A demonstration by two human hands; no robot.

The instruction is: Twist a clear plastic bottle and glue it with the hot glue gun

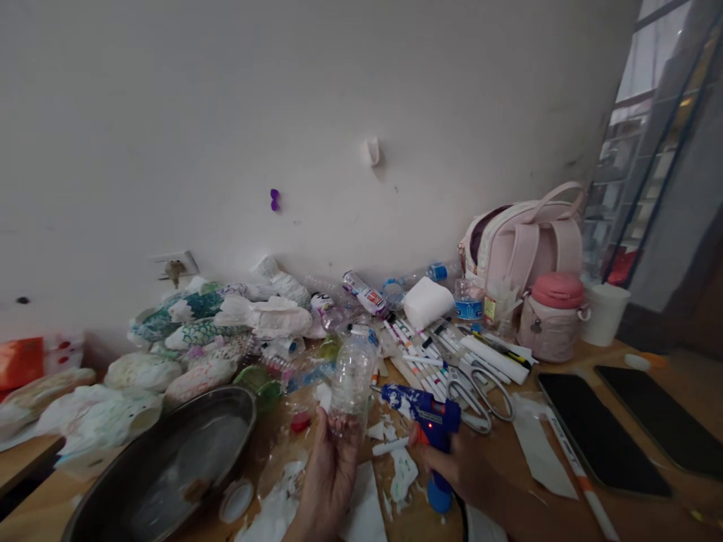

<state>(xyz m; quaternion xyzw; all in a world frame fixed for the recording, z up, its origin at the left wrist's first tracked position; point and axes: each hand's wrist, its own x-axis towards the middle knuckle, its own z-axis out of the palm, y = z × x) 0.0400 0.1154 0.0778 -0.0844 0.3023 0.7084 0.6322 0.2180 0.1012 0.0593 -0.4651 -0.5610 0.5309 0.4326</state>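
Note:
My left hand is closed around the base of a clear plastic bottle and holds it upright over the wooden table. My right hand grips a blue hot glue gun with a red light on its side. The gun's nozzle points left, close to the bottle's lower part. White paper scraps lie on the table between and under the two hands.
A metal pan with water sits at the left. Painted crumpled bottles pile behind it. Markers, scissors, a pink bag, a pink flask, a white cup and two dark tablets fill the right side.

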